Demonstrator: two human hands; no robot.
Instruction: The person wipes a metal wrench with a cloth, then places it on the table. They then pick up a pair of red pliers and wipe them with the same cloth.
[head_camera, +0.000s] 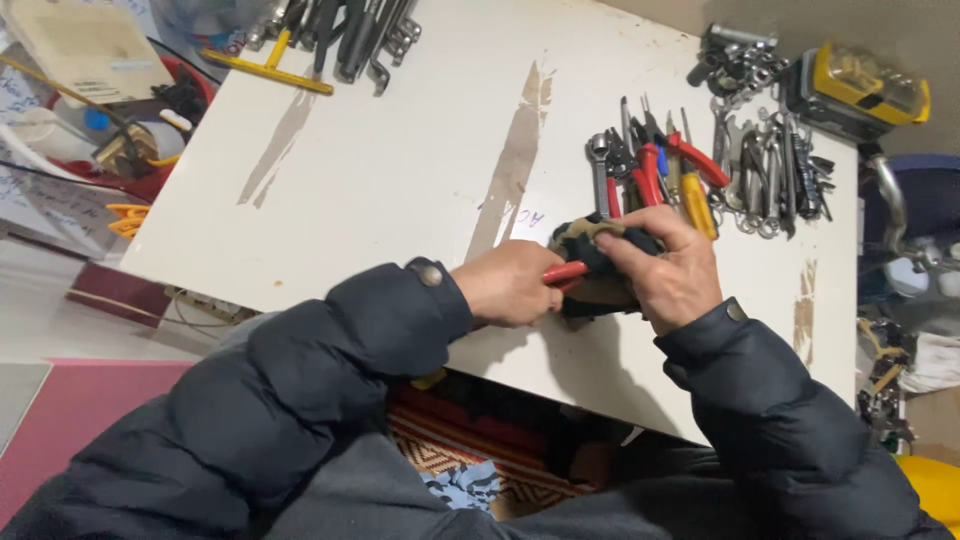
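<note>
My left hand (510, 282) grips the red handle of a tool (565, 272) over the white table (400, 170). My right hand (665, 265) presses a dark and tan cloth (590, 245) around the tool's other end, which the cloth hides. Both hands meet near the table's front edge, just in front of a row of pliers and screwdrivers (655, 165) with red, blue and yellow handles. Dark padded sleeves cover both my arms.
Several wrenches and spanners (775, 170) lie at the right, with a yellow and black case (865, 85) behind them. More dark tools and a yellow T-handle (270, 65) sit at the far edge. Cluttered containers (110, 90) stand left of the table.
</note>
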